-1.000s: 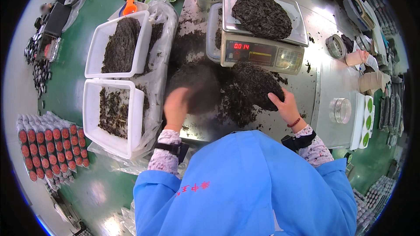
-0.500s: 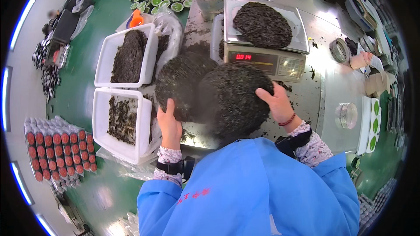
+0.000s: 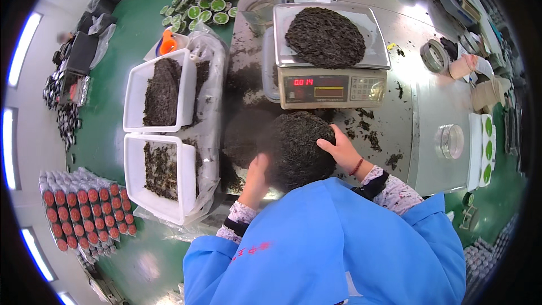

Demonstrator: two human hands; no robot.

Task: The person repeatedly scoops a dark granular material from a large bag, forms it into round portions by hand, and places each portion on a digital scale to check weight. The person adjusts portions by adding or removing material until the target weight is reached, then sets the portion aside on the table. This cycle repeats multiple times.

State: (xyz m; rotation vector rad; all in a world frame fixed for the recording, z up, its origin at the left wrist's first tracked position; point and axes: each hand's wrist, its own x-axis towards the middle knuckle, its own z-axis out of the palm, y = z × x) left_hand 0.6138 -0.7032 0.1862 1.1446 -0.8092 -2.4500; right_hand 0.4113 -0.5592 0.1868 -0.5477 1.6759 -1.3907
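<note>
A dark round cake of dried seaweed (image 3: 302,149) is held upright-tilted in front of my blue-clad chest. My right hand (image 3: 345,149) grips its right edge, thumb on the near face. A second dark round seaweed cake (image 3: 244,135), smeared by motion, overlaps it on the left. At that cake's lower right edge is my left hand (image 3: 256,181), blurred, its fingers mostly hidden behind the cake. Another seaweed cake (image 3: 326,38) lies flat on white paper on the metal pan of the scale (image 3: 332,88), just beyond my hands.
Two white plastic tubs (image 3: 131,99) (image 3: 132,183) with dark seaweed stand to the left, beside a clear plastic bag (image 3: 212,73). Seaweed scraps (image 3: 370,135) litter the metal table. A ring mould (image 3: 435,56) and a clear round container (image 3: 450,141) are on the right.
Both hands have drawn closer together and lower, toward my body, with the seaweed cakes. The cake on the scale stays where it was.
</note>
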